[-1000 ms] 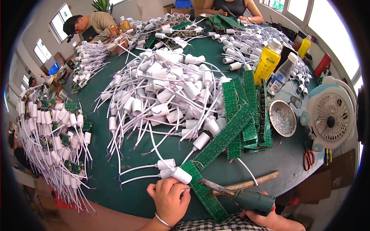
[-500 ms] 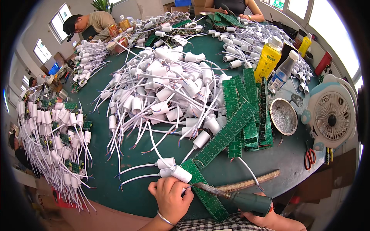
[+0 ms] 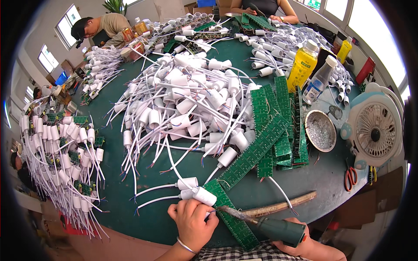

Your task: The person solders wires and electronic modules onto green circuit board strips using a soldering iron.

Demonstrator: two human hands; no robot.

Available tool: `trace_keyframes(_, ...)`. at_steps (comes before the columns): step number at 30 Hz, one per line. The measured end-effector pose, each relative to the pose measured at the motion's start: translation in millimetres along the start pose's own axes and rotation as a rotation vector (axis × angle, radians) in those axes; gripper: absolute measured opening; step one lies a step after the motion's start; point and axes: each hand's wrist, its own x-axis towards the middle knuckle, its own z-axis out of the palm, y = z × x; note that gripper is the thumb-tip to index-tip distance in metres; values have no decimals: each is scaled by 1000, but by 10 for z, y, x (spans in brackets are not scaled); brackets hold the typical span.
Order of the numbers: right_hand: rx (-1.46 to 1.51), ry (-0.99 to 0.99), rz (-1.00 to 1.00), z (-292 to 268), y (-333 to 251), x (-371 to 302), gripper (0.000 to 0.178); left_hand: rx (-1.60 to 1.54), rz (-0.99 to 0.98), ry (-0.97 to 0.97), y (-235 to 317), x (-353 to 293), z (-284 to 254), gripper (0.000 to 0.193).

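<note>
Left hand (image 3: pixel 194 222) pinches, right hand (image 3: pixel 300 249) points

From far off, I see the left arm come up from the bottom edge and lean to the right. A pale bangle (image 3: pixel 186 246) sits on its wrist. The back of the hand faces up and the fingers curl. Thumb and first finger pinch a thin wire (image 3: pixel 211 212) at the left edge of a green circuit board strip (image 3: pixel 237 228). A white lamp holder (image 3: pixel 204 196) lies just above those fingers, by the strip's top end.

The right arm comes in low on the right. Its hand wraps the green handle of a soldering iron (image 3: pixel 281 230). The handle hides most of those fingers, so I cannot tell how each one bends. The iron points left over the strip, its tip close to the pinched wire. I cannot tell if they touch. A wood stick (image 3: pixel 283 204) lies behind the iron.
</note>
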Motion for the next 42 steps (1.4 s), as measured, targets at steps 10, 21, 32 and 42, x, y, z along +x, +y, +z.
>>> trace_keyframes(10, 584, 158, 322, 33, 97, -94, 42, 11, 13, 19, 8, -1, 15, 14)
trace_keyframes(21, 579, -11, 365, 58, -21, -64, 38, -16, 7, 32, -19, -15, 18, 13)
trace_keyframes(32, 628, 293, 353, -195, -105, -108, 42, -17, 50, 28, 15, 13, 102, 15)
trace_keyframes(42, 247, 1089, 83, -976, 152, -68, 40, 16, 26, 74, -52, -90, 94, 17)
